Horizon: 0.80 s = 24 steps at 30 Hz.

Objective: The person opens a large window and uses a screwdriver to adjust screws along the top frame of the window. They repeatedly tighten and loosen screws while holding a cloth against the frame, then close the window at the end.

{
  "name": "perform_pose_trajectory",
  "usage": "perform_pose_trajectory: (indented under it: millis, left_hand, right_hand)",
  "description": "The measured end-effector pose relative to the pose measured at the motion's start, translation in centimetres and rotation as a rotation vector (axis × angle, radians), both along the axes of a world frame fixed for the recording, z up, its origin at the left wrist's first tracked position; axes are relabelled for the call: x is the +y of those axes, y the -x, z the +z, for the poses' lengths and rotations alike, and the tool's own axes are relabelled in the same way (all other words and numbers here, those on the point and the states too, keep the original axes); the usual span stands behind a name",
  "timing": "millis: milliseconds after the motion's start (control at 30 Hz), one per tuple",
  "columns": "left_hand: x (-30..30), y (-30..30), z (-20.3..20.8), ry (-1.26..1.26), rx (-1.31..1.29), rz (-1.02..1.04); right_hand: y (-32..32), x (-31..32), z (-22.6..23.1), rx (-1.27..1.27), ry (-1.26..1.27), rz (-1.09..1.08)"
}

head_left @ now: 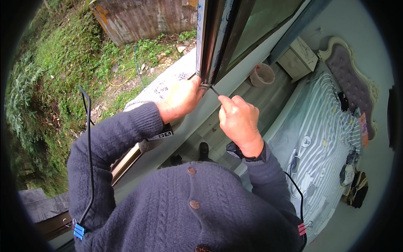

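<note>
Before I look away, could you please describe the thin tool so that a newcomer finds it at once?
Find the tall window frame at top centre, then the right hand below it. The thin tool slants from that hand toward the frame's foot; unlike the broad upright frame, it is a slim shaft.

We see 1 bed [312,140] with striped bedding and a tufted, cream-framed headboard [351,72], near 1 white nightstand [295,62]. Grey plank flooring [277,96] meets a pale wall [346,23], and on our left daylight brightens a green slope [58,71] outside.
</note>
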State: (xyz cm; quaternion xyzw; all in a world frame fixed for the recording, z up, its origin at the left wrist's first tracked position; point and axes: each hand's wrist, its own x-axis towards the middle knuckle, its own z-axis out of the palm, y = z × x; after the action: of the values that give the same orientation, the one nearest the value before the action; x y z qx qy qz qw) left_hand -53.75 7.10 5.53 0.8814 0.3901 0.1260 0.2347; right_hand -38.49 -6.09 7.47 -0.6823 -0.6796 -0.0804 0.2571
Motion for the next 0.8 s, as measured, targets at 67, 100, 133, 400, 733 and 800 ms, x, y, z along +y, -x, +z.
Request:
perform_pose_trajectory:
  millis: [67, 100, 133, 400, 733, 800]
  left_hand:
    - [0.2, -0.1, -0.3, -0.007, 0.002, -0.012]
    - [0.4, -0.1, -0.4, -0.003, -0.001, -0.015]
    - [0.5, -0.2, -0.6, 0.0, -0.01, -0.019]
    - [0.8, -0.7, -0.8, -0.028, 0.041, -0.008]
    - [0.7, -0.4, -0.7, -0.076, 0.014, -0.069]
    - [0.9, -0.4, -0.6, -0.016, 0.011, -0.092]
  right_hand:
    - [-0.3, 0.2, 0.9, -0.003, 0.02, -0.014]
    - [-0.4, 0.1, 1.3, 0.002, 0.027, -0.008]
    - [-0.7, 0.0, 1.9, 0.008, 0.033, -0.003]
    - [0.0, -0.7, 2.5, 0.033, 0.05, 0.025]
    - [0.4, 1.9, 3.5, -0.122, 0.1, 0.048]
    - [0.2, 3.1, 4.5, -0.175, 0.206, 0.104]
